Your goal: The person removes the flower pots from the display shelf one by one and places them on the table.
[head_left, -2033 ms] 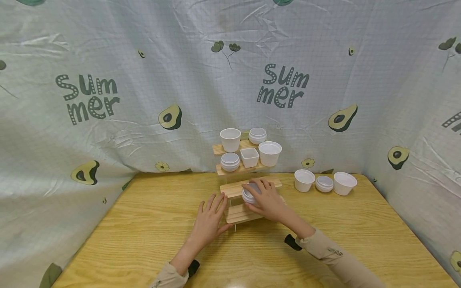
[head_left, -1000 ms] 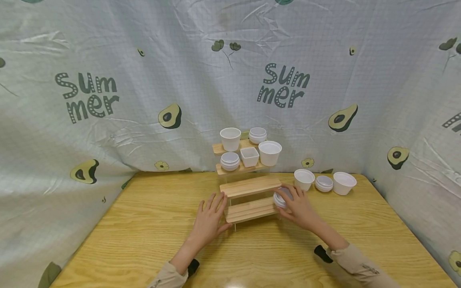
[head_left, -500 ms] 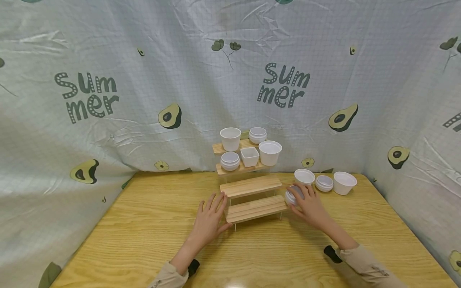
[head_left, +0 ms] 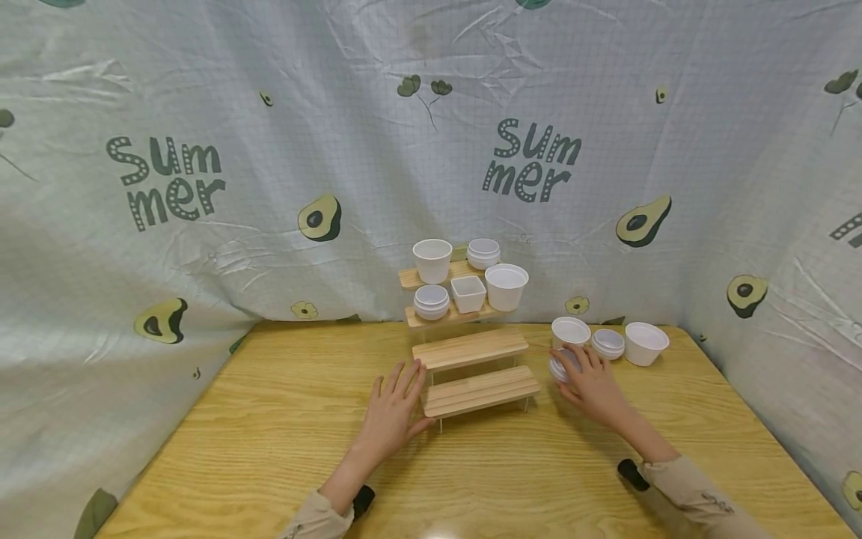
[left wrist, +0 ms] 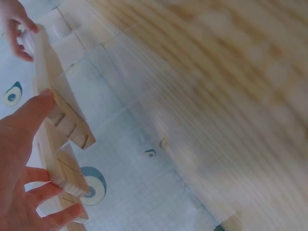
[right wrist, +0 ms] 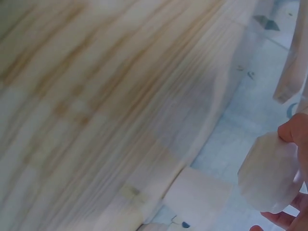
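My left hand (head_left: 387,419) touches the left end of a tiered wooden stand (head_left: 471,348), its fingers spread; in the left wrist view the thumb and fingertips meet the board ends (left wrist: 77,125). My right hand (head_left: 599,393) pinches a small round white pot (head_left: 561,370) between thumb and fingers, right of the stand. The right wrist view shows the faceted base of this pot (right wrist: 267,175). Whether it touches the table cannot be told. Just behind it stands a white tapered pot (head_left: 570,331), partly hidden by the fingers.
The upper two boards bear several white pots, among them a square one (head_left: 468,294) and a wide one (head_left: 506,287). The lower two boards are bare. At the right back of the wooden table (head_left: 269,449) stand a small round pot (head_left: 608,343) and a tapered pot (head_left: 646,343). A printed curtain (head_left: 377,150) hangs behind.
My right hand has carried the small round pot off the third board, rightward past the stand's end to beside the standing pots. My left hand stays on the stand.
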Available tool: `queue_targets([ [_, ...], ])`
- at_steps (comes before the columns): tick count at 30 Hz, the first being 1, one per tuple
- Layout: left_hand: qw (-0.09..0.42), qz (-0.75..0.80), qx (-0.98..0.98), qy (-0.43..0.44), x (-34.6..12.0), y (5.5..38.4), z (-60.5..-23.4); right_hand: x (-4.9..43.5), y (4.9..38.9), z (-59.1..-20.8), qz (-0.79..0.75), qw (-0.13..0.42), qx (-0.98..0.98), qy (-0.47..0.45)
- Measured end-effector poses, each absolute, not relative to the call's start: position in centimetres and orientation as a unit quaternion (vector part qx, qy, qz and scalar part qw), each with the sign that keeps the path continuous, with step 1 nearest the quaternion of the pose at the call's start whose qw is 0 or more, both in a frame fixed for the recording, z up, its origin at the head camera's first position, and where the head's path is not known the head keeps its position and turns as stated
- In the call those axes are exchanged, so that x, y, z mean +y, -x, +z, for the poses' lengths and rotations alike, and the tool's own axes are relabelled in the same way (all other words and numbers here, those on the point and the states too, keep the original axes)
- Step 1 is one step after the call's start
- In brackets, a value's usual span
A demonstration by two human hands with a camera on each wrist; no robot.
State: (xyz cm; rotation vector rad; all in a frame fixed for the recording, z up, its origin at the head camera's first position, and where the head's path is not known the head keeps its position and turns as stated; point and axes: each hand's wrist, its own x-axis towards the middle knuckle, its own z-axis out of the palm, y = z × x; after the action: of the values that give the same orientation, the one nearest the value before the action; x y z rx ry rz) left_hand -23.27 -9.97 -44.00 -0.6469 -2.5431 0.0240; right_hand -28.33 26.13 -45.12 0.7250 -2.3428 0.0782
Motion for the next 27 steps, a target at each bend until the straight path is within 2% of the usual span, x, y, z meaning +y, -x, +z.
queue_targets([
  [6,0.269,0.003,-0.932,0.243,-9.9,23.2,-44.0,26.8,28.8,-45.3,0.015,0.329,-0.905,-0.268],
  [15,0.253,0.002,-0.938,0.238,-9.9,23.1,-43.8,27.6,29.7,-45.7,-0.006,0.326,-0.908,-0.263],
  [27,0.245,0.007,-0.940,0.236,-9.9,23.1,-43.9,27.8,30.3,-45.9,0.001,0.286,-0.923,-0.256],
])
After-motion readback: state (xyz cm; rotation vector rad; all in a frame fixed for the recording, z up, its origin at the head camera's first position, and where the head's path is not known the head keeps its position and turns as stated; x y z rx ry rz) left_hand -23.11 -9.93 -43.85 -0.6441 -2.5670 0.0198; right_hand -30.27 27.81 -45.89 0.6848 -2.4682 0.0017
